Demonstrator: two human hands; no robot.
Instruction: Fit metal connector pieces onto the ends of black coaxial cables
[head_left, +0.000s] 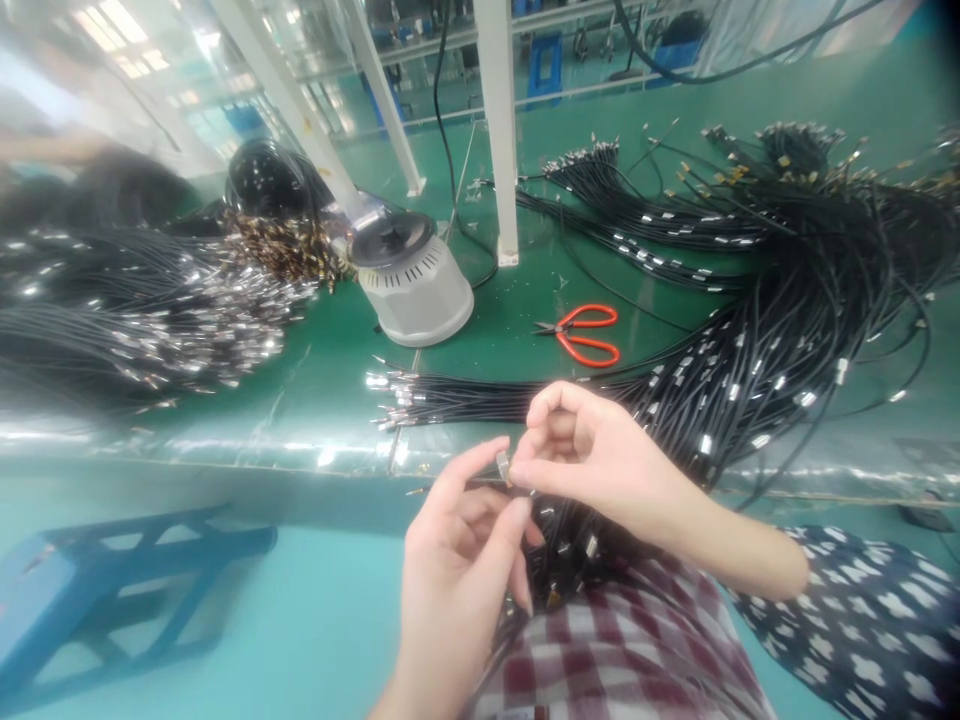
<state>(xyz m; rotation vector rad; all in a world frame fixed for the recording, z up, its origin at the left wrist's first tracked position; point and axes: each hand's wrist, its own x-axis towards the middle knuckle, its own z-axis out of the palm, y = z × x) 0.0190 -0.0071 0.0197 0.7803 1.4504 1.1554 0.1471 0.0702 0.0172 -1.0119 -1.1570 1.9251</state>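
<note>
My left hand (pixel 457 560) and my right hand (pixel 592 455) meet just in front of the bench edge. Both pinch a small metal connector (pixel 502 466) on the end of a thin black cable, left thumb and forefinger from the left, right fingertips from the right. Below the hands a bunch of black cables (pixel 562 545) hangs down onto my lap. On the green bench behind lies a flat bundle of black cables (pixel 450 398) with silver ends pointing left.
Red-handled scissors (pixel 589 335) lie on the green bench (pixel 510 320). A grey round machine (pixel 412 280) stands beside a white post (pixel 499 130). Large heaps of black cables (pixel 787 250) fill the right and the left (pixel 135 310). A blue stool (pixel 112 590) stands on the floor.
</note>
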